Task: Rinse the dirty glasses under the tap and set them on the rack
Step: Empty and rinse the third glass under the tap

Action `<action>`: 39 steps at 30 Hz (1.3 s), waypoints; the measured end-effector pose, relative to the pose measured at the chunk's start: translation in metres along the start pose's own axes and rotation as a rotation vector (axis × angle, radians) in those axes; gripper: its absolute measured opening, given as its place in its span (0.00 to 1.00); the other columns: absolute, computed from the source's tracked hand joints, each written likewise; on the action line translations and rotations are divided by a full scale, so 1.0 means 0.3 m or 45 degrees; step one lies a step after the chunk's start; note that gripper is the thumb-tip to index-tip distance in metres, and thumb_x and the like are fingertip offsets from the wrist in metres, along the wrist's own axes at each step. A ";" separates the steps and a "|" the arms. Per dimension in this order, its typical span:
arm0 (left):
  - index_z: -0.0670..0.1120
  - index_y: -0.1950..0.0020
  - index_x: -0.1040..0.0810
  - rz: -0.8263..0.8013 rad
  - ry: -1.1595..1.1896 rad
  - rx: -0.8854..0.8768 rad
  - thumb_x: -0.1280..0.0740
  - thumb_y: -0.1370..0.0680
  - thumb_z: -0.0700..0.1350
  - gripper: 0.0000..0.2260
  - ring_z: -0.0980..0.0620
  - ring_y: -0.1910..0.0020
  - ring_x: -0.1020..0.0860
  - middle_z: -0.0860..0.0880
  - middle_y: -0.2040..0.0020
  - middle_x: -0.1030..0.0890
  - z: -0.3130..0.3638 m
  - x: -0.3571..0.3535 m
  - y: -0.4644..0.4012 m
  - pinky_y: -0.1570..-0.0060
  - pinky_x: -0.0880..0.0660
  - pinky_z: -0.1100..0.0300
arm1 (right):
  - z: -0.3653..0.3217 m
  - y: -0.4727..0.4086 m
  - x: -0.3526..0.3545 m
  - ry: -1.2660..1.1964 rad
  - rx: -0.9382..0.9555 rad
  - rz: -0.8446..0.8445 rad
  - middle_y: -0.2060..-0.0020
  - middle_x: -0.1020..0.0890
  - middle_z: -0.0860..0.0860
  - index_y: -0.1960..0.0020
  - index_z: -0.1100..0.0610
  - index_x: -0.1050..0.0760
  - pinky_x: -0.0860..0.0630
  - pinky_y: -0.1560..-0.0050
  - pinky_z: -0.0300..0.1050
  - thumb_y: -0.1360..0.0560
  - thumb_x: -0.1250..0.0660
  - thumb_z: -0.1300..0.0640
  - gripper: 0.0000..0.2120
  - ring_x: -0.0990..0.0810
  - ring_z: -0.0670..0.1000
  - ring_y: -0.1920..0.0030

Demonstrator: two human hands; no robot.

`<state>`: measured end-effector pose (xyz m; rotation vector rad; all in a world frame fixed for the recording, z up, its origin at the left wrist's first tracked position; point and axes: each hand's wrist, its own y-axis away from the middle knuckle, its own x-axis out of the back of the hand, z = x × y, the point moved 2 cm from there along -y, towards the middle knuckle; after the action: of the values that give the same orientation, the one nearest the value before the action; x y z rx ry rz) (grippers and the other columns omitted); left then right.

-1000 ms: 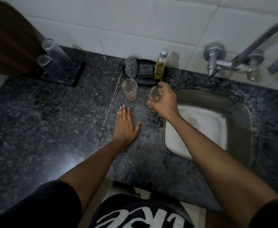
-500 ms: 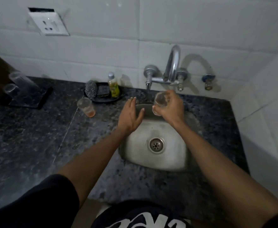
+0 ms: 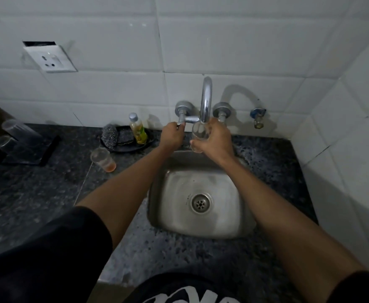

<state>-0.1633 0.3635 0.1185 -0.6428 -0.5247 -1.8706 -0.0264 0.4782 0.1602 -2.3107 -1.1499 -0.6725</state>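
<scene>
Here right hand (image 3: 214, 141) grips glass (image 3: 199, 133) under spout (image 3: 206, 99), left hand (image 3: 171, 136) pinches tap handle (image 3: 181, 123)

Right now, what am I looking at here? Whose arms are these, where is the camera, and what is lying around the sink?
No machine here: a person wears a camera on the head, looking down at their own arms. The right hand holds a glass under the tap spout, above the steel sink. The left hand grips the tap's left handle. On the dark counter stands another glass with orange dregs, a tray with a steel scrubber and a soap bottle, and a rack bearing two glasses.
</scene>
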 end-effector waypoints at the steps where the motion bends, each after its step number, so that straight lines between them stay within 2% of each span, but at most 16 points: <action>1: 0.36 0.58 0.22 0.008 -0.006 -0.010 0.38 0.13 0.51 0.22 0.43 0.62 0.22 0.41 0.63 0.21 0.005 0.000 0.005 0.63 0.34 0.54 | 0.001 -0.006 -0.002 -0.011 0.004 -0.010 0.51 0.18 0.48 0.41 0.55 0.22 0.28 0.60 0.26 0.35 0.16 0.56 0.27 0.22 0.38 0.60; 4: 0.38 0.59 0.23 0.057 0.059 0.005 0.38 0.13 0.48 0.19 0.43 0.61 0.22 0.42 0.62 0.21 -0.001 -0.005 0.004 0.63 0.31 0.54 | -0.002 -0.014 -0.001 0.000 0.021 -0.008 0.51 0.17 0.48 0.42 0.54 0.22 0.28 0.59 0.25 0.36 0.16 0.55 0.26 0.21 0.40 0.59; 8: 0.37 0.55 0.20 0.123 0.279 0.117 0.38 0.14 0.45 0.16 0.37 0.55 0.16 0.38 0.58 0.17 -0.016 -0.020 0.015 0.55 0.20 0.44 | 0.005 -0.013 0.003 0.005 0.040 -0.014 0.50 0.16 0.47 0.41 0.52 0.22 0.19 0.52 0.44 0.36 0.16 0.52 0.27 0.17 0.48 0.53; 12: 0.37 0.53 0.18 0.154 0.435 0.208 0.39 0.16 0.50 0.18 0.37 0.55 0.14 0.37 0.57 0.15 -0.061 -0.056 -0.002 0.52 0.17 0.38 | 0.017 -0.004 0.011 0.020 0.027 -0.048 0.46 0.17 0.46 0.36 0.52 0.24 0.16 0.47 0.50 0.37 0.16 0.49 0.33 0.16 0.47 0.49; 16: 0.41 0.54 0.19 0.173 0.495 0.284 0.38 0.17 0.51 0.16 0.37 0.55 0.14 0.38 0.56 0.15 -0.069 -0.072 -0.012 0.51 0.16 0.38 | 0.016 0.008 0.026 0.012 0.026 -0.052 0.44 0.17 0.47 0.33 0.54 0.25 0.16 0.46 0.48 0.36 0.15 0.51 0.35 0.16 0.46 0.49; 21: 0.36 0.47 0.18 0.174 0.539 0.319 0.38 0.14 0.48 0.16 0.42 0.59 0.18 0.36 0.55 0.16 -0.050 -0.062 -0.002 0.55 0.18 0.42 | 0.004 0.020 0.044 0.023 0.029 -0.050 0.47 0.17 0.48 0.34 0.55 0.25 0.17 0.50 0.44 0.36 0.15 0.51 0.35 0.18 0.44 0.54; 24: 0.37 0.49 0.18 0.155 0.585 0.371 0.37 0.15 0.49 0.16 0.38 0.57 0.16 0.34 0.54 0.16 -0.068 -0.070 -0.017 0.56 0.18 0.40 | -0.005 0.024 0.051 0.020 0.040 -0.058 0.47 0.17 0.48 0.35 0.57 0.25 0.20 0.53 0.36 0.35 0.15 0.52 0.33 0.20 0.38 0.56; 26: 0.37 0.47 0.18 0.136 0.628 0.417 0.37 0.14 0.50 0.17 0.36 0.53 0.15 0.37 0.54 0.16 -0.049 -0.057 -0.007 0.62 0.19 0.48 | -0.011 0.026 0.054 0.020 0.041 -0.063 0.47 0.18 0.47 0.35 0.57 0.25 0.24 0.55 0.30 0.35 0.15 0.53 0.33 0.21 0.36 0.56; 27: 0.37 0.42 0.19 0.082 0.714 0.498 0.37 0.14 0.53 0.19 0.37 0.53 0.16 0.37 0.50 0.16 -0.031 -0.053 0.012 0.66 0.20 0.52 | -0.009 0.027 0.055 0.026 0.040 -0.065 0.47 0.18 0.47 0.35 0.56 0.25 0.25 0.55 0.30 0.35 0.15 0.53 0.33 0.20 0.36 0.56; 29: 0.38 0.35 0.22 -0.261 1.051 0.781 0.39 0.15 0.60 0.26 0.38 0.53 0.16 0.35 0.44 0.17 0.002 -0.078 0.064 0.67 0.18 0.52 | -0.004 0.035 0.056 0.030 0.042 -0.077 0.46 0.17 0.47 0.35 0.55 0.25 0.21 0.52 0.36 0.36 0.15 0.51 0.34 0.18 0.41 0.53; 30: 0.39 0.35 0.22 -0.465 1.200 0.892 0.40 0.15 0.64 0.28 0.38 0.52 0.17 0.35 0.44 0.17 0.018 -0.095 0.094 0.64 0.17 0.48 | 0.001 0.038 0.056 0.033 0.055 -0.092 0.46 0.17 0.47 0.36 0.55 0.26 0.18 0.49 0.42 0.36 0.15 0.51 0.34 0.17 0.44 0.51; 32: 0.40 0.43 0.17 -0.751 1.339 0.918 0.42 0.16 0.65 0.29 0.42 0.52 0.16 0.39 0.49 0.15 0.044 -0.116 0.148 0.54 0.17 0.47 | 0.006 0.042 0.055 0.052 0.103 -0.149 0.46 0.18 0.48 0.37 0.53 0.25 0.17 0.46 0.51 0.37 0.15 0.51 0.32 0.17 0.48 0.48; 33: 0.41 0.50 0.14 -0.798 1.398 0.870 0.41 0.15 0.61 0.27 0.45 0.55 0.16 0.42 0.53 0.14 0.051 -0.126 0.159 0.54 0.18 0.50 | 0.002 0.044 0.059 0.078 0.141 -0.184 0.45 0.18 0.48 0.38 0.52 0.24 0.18 0.45 0.53 0.37 0.16 0.52 0.31 0.18 0.49 0.47; 35: 0.41 0.58 0.15 -0.822 1.470 0.785 0.42 0.13 0.52 0.23 0.49 0.64 0.16 0.46 0.61 0.15 0.083 -0.134 0.173 0.66 0.18 0.58 | 0.000 0.045 0.074 0.183 0.231 -0.257 0.40 0.20 0.50 0.35 0.53 0.26 0.19 0.41 0.55 0.35 0.16 0.52 0.33 0.20 0.51 0.42; 37: 0.41 0.57 0.19 -0.746 1.531 0.736 0.46 0.13 0.47 0.21 0.51 0.70 0.17 0.46 0.66 0.17 0.102 -0.132 0.178 0.75 0.23 0.62 | 0.004 0.051 0.097 0.348 0.378 -0.254 0.34 0.24 0.54 0.29 0.57 0.28 0.21 0.38 0.54 0.32 0.18 0.52 0.35 0.22 0.53 0.37; 39: 0.43 0.52 0.22 -0.637 1.591 0.701 0.48 0.13 0.47 0.18 0.51 0.70 0.18 0.47 0.65 0.17 0.101 -0.129 0.167 0.74 0.25 0.63 | 0.011 0.063 0.119 0.515 0.607 -0.162 0.33 0.25 0.57 0.29 0.61 0.27 0.22 0.36 0.51 0.28 0.22 0.54 0.31 0.24 0.56 0.35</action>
<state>-0.0988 0.3910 0.1196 1.0781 -0.3132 -2.0213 0.0086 0.4911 0.1760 -1.6276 -1.1211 -0.7699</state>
